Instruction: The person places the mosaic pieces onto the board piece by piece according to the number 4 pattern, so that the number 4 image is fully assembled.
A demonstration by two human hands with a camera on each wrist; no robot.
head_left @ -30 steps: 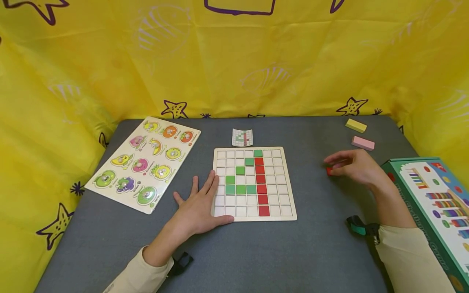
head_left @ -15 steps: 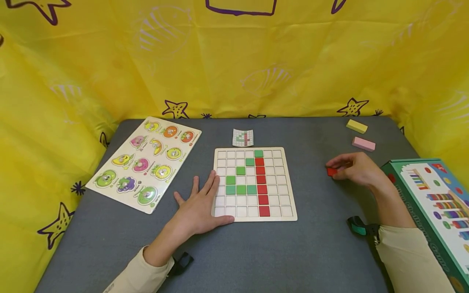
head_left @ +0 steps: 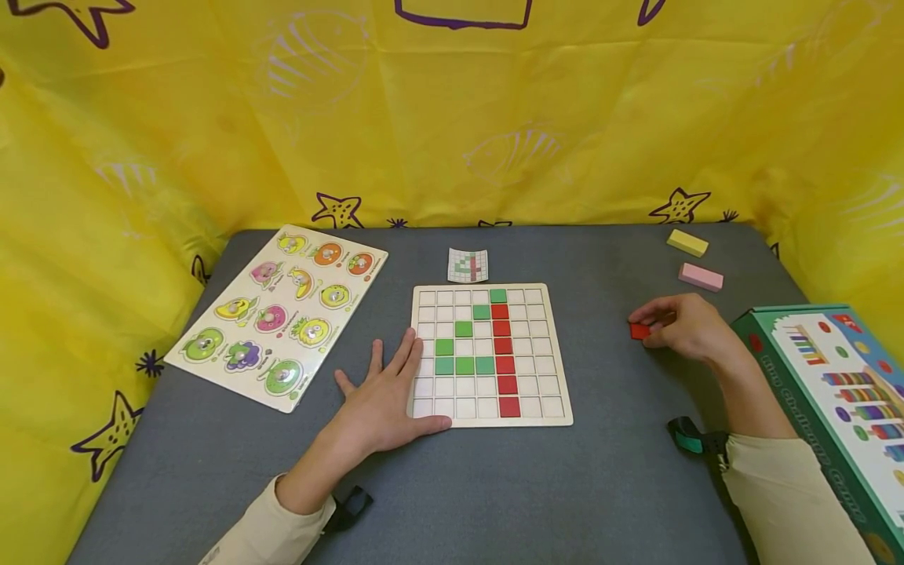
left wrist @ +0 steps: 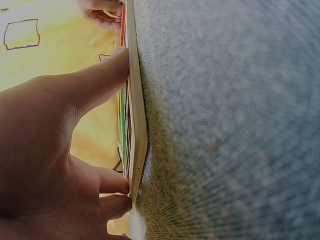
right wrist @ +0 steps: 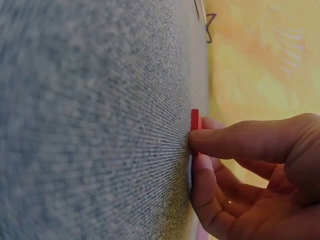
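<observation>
A square wooden grid board (head_left: 544, 392) lies flat at mid-table, with a column of red squares and several green squares on its grid. Along its left side and front left corner my left hand (head_left: 379, 404) rests, fingers spread, thumb touching the front edge; the left wrist view has the thumb and fingertips against the board's side (left wrist: 136, 125). To the right of the board, my right hand (head_left: 688, 329) pinches a small red square tile (head_left: 639, 331) between thumb and fingers at the table surface. In the right wrist view the tile (right wrist: 195, 120) stands out past the thumb.
A small pattern card (head_left: 468, 266) lies behind the board. At left is a fruit picture board (head_left: 282, 314). A yellow block (head_left: 687, 242) and a pink block (head_left: 701, 277) lie at the back right, behind a green game box (head_left: 826, 392). Yellow cloth (head_left: 452, 141) hangs behind.
Over the last second my right hand has shifted slightly toward me, and more of the red tile shows between its fingers. My left hand has stayed on the board.
</observation>
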